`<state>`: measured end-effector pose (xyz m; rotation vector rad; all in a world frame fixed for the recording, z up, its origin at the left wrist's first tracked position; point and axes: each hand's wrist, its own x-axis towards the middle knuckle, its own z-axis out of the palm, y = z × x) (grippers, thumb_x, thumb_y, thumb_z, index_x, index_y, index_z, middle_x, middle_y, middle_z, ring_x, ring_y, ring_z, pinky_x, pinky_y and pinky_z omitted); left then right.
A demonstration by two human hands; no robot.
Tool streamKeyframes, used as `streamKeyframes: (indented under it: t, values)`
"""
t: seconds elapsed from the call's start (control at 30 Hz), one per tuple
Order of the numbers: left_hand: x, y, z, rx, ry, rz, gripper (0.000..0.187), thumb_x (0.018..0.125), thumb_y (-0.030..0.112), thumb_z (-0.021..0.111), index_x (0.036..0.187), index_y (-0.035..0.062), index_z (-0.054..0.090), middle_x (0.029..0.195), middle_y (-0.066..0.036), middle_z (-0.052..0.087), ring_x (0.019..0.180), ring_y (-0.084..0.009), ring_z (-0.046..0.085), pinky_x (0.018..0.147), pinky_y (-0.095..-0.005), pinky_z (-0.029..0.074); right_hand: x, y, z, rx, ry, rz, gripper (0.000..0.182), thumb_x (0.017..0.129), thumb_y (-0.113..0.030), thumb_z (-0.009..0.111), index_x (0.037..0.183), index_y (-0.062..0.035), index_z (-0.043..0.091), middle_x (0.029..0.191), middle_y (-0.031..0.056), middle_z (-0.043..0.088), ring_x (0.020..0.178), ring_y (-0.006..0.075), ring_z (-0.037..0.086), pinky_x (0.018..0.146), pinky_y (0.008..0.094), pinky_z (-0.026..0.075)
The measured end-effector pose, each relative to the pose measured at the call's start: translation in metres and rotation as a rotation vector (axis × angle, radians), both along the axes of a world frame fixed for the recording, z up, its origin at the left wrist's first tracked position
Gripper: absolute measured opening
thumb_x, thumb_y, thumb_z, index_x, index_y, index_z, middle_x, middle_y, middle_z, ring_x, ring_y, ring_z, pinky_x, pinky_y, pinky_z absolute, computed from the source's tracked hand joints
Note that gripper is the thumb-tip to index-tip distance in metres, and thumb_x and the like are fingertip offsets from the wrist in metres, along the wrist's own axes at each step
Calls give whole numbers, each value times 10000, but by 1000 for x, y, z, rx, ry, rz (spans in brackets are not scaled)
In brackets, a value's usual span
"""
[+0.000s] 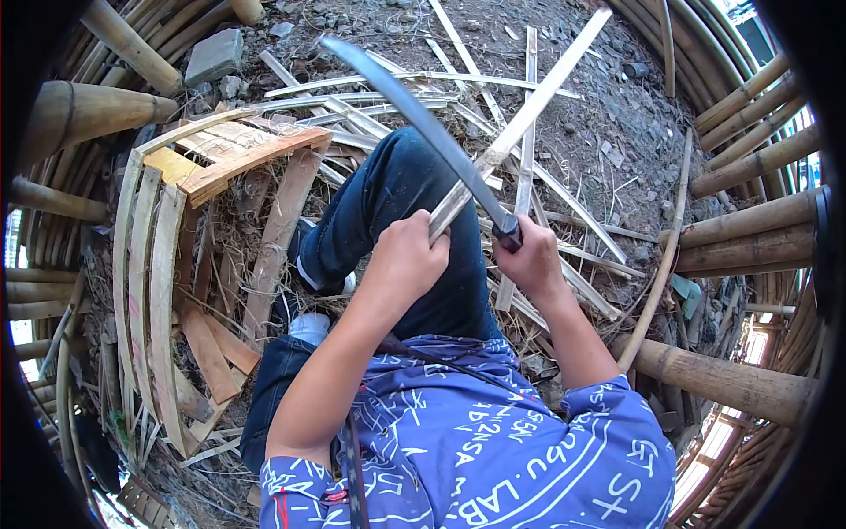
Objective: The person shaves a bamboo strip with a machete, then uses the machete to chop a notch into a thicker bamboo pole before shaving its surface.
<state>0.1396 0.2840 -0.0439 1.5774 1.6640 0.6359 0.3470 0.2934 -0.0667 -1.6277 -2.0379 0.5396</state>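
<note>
My left hand [412, 256] is closed around the lower end of a pale bamboo strip [548, 90], which slants up to the right over my raised knee. In my right hand [532, 256] is the dark handle of a long machete [407, 110]. Its blade points up and to the left and crosses the strip just above my left hand. Whether the edge touches the strip or only passes over it, I cannot tell. More split strips [527, 159] lie on the ground beyond and beside my knee.
A slatted wooden crate [160, 291] stands at the left, with a grey block [214, 56] behind it. Thick bamboo poles [723, 379] jut in from the right, and others [101, 110] from the left. Rubble and shavings cover the ground.
</note>
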Motion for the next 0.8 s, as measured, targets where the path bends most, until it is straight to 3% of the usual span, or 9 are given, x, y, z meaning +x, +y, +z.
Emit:
streamKeyframes:
  t: [0.17,0.3,0.37,0.53,0.63,0.7,0.77,0.8]
  values:
    - [-14,-4,20,16,30,51,252,886,201,565,831,-46,566,724,-291,594,766,-471,596,675,-495,460,-12,24,15,-11,67,15,192,661,-76,671,763,-4,525,651,195,611,656,387,635,588,437,497]
    - [-29,-9,35,38,91,105,264,904,212,563,829,-38,524,725,-298,594,754,-481,590,651,-521,450,-21,48,17,168,-66,87,144,673,-70,630,775,-19,542,642,213,614,635,394,631,595,461,514]
    - [-36,-13,36,66,232,131,258,900,213,574,832,-32,528,706,-284,612,712,-451,624,642,-513,502,-29,64,10,200,-134,85,138,669,-72,628,782,-37,557,640,208,614,637,389,633,602,461,517]
    - [-45,-18,45,107,296,183,312,924,261,569,813,-23,502,670,-265,613,680,-432,634,581,-492,514,-63,54,18,181,35,121,129,673,-92,641,774,-35,585,651,196,615,655,386,633,594,444,505]
    - [-46,-22,50,30,273,212,319,936,279,551,833,-16,491,670,-301,581,700,-473,596,606,-540,463,-63,47,33,150,40,136,109,682,-90,641,758,-39,582,650,186,617,648,377,635,594,439,503]
    - [-43,-23,51,130,315,145,311,925,264,571,817,-15,485,640,-250,608,668,-416,645,565,-480,525,-49,59,31,160,-80,94,94,692,-89,643,756,-43,592,612,181,605,620,369,635,577,438,506]
    - [-42,-20,50,131,328,142,308,923,261,574,817,-14,485,647,-251,610,669,-415,646,569,-478,529,-45,67,28,234,-163,86,92,704,-96,642,747,-37,587,594,185,601,596,360,639,568,425,514]
    - [-41,-19,50,135,348,143,305,920,258,576,816,-13,484,653,-251,613,670,-414,647,574,-476,533,-48,61,32,209,-87,108,94,706,-96,641,725,-36,570,582,184,592,581,361,634,558,422,512]
